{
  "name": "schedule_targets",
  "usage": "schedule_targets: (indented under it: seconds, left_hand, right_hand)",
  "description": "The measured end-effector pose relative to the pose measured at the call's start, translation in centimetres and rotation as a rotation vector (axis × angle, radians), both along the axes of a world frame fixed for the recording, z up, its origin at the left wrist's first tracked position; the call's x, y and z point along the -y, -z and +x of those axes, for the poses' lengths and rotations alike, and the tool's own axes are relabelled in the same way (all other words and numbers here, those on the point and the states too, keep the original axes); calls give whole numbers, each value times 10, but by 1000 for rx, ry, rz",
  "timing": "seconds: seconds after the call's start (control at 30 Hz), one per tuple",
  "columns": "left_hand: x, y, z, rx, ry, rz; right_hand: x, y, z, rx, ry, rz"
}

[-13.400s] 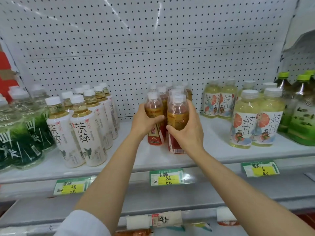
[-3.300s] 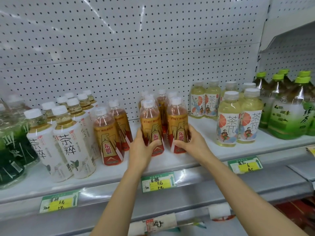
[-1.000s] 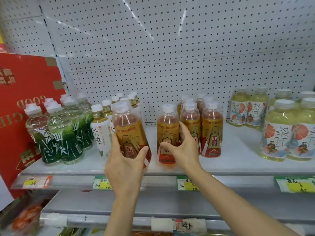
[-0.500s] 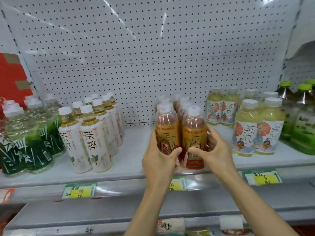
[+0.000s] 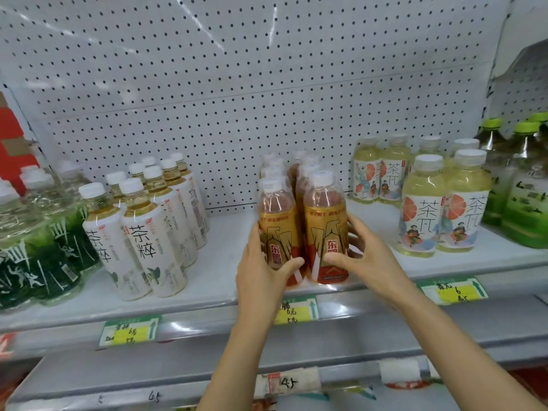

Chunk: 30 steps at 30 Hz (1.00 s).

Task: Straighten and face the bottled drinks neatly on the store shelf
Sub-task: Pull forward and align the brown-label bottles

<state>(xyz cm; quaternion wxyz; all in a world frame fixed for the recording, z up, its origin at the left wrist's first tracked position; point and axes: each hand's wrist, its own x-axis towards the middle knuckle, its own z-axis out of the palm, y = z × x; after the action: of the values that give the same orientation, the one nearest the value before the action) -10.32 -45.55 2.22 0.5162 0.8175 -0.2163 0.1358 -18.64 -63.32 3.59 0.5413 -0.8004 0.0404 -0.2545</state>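
At the shelf (image 5: 207,295) front edge, left hand (image 5: 261,280) grips the left amber bottle (image 5: 277,229); right hand (image 5: 367,256) grips the right amber bottle (image 5: 325,229). Full, they look heavy, stiff and slick; best held low on the label.

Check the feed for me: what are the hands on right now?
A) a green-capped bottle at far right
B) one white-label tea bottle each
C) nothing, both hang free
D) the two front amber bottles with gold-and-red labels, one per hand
D: the left hand grips the left front amber bottle and the right hand grips the right front amber bottle, both at the shelf front.
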Motion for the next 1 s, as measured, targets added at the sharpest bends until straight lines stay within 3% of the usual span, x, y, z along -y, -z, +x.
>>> schedule_targets:
  seconds: [0.1, 0.33, 0.43, 0.67, 0.8, 1.0]
  left_hand:
    - [-7, -1, 2, -63, 42, 15]
    - [-2, 6, -5, 51, -124, 32]
    - [-7, 8, -3, 43, -91, 33]
    - [-12, -34, 41, -360, 266, -409]
    - [9, -46, 38, -466, 377, -461]
    - [9, -34, 42, -526, 425, -499]
  right_hand:
    - [0, 4, -1, -28, 26, -10]
    - [-12, 18, 15, -2, 73, -26]
    - [-9, 18, 14, -30, 33, -18]
    - [4, -17, 41, 31, 13, 309]
    - [-6, -19, 69, -57, -79, 516]
    - [3, -8, 86, -63, -140, 557]
